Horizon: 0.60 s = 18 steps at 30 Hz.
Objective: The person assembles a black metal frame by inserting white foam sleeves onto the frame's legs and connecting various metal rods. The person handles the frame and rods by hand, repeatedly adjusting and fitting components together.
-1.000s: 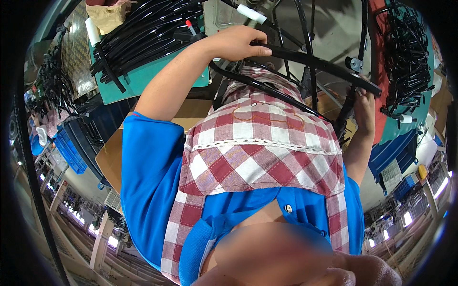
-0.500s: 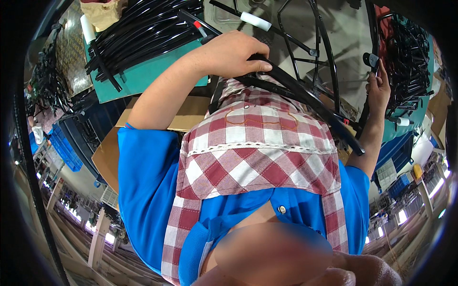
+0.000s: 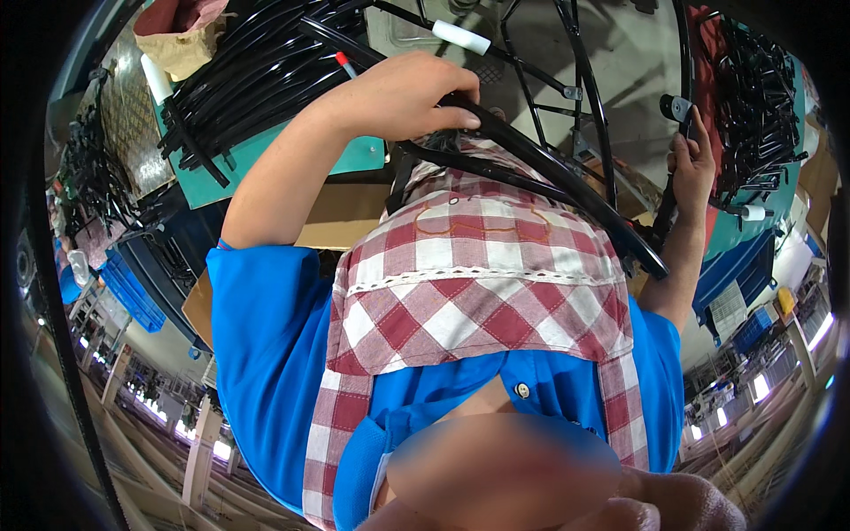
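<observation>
Hands grip black tubular frame.

The frame is showing as glossy black metal tubing, smooth and catching light. The rods heaped behind are looking the same black and shiny. The apron is appearing as soft checked cloth with a lace trim, the shirt as matt blue cloth.

Scene brightly, evenly lit; strong fisheye bending and black vignette at rim; lower centre blurred; shadows soft.
</observation>
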Each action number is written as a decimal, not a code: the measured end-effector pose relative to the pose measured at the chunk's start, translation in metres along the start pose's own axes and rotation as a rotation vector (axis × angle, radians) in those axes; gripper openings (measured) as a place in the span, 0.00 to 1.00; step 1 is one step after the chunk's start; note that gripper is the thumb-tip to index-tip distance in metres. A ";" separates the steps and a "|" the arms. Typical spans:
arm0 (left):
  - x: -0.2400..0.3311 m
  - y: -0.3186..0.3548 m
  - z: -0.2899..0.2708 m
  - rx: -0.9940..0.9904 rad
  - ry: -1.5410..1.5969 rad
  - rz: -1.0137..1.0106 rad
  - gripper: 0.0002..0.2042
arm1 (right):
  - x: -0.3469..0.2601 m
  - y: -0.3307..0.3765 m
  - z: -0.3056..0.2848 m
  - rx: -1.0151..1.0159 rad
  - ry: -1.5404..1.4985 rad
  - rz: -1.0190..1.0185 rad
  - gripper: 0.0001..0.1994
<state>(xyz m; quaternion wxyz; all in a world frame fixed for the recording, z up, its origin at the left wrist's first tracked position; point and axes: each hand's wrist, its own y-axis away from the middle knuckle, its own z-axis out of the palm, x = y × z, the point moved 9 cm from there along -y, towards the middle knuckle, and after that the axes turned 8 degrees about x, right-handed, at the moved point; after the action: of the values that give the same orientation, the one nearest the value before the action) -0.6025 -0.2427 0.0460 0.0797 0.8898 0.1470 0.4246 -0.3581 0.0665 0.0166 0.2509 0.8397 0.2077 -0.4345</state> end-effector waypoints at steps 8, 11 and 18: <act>-0.010 -0.008 -0.003 0.087 -0.004 -0.011 0.15 | -0.002 0.011 0.000 0.029 0.059 0.020 0.27; -0.018 -0.007 0.006 0.108 0.043 0.062 0.13 | -0.001 0.013 0.003 0.033 0.075 0.018 0.28; -0.008 -0.004 0.009 0.150 -0.119 0.112 0.13 | 0.008 0.015 0.011 -0.011 0.101 0.021 0.28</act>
<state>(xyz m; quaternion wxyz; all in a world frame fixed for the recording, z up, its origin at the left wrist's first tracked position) -0.6012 -0.2418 0.0339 -0.0025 0.9236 0.1234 0.3628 -0.3522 0.0494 0.0086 0.2494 0.8612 0.2139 -0.3878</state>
